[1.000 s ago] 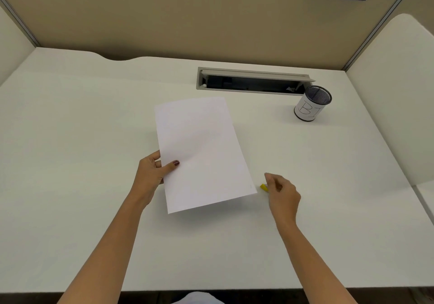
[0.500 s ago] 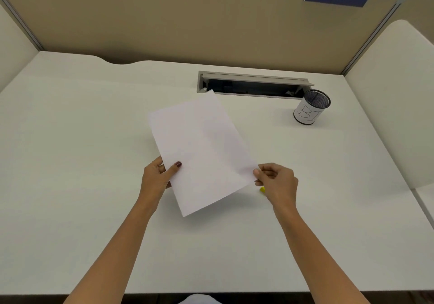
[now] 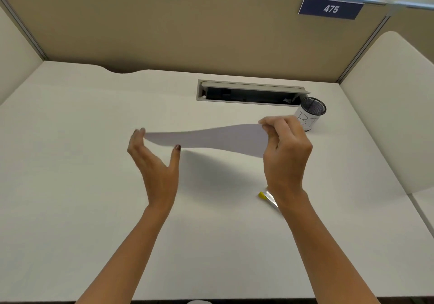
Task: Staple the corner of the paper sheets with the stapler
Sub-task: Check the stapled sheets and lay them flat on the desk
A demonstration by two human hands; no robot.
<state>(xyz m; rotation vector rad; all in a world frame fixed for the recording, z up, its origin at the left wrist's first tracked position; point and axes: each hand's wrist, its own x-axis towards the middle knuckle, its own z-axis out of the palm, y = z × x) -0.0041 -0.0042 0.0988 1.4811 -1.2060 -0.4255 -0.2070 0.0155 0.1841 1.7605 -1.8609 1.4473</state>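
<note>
**Fingers pinched on one end of the paper, spread at the other**

Fingers [image 3: 270,125] of the right hand [image 3: 285,155] are curled tightly and pinched on the right end of the paper [image 3: 211,138], with the thumb pressed against the fingertips. The paper is held in the air above the middle of the desk [image 3: 70,186], nearly edge-on to the camera and bowed along its length, and a soft shadow is cast below it. Whether one sheet or several are held cannot be told.

The left hand [image 3: 155,162] is kept wide open, palm turned toward the paper. Its fingertips are set at the far corner of the left end, and its thumb, with a dark painted nail, is laid against the near edge. The left end is thus braced between thumb and fingers rather than gripped.

The stapler [image 3: 266,197], yellow at its tip with a metal body, is seen lying on the desk toward the right side, partly hidden behind the right wrist and touched by neither hand.

A mesh cup [image 3: 311,115] is stood near the back right corner of the desk, just beside the right end of a cable slot [image 3: 249,92] along the back edge. A sign [image 3: 330,9] marked 475 is fixed to the partition above.
</note>
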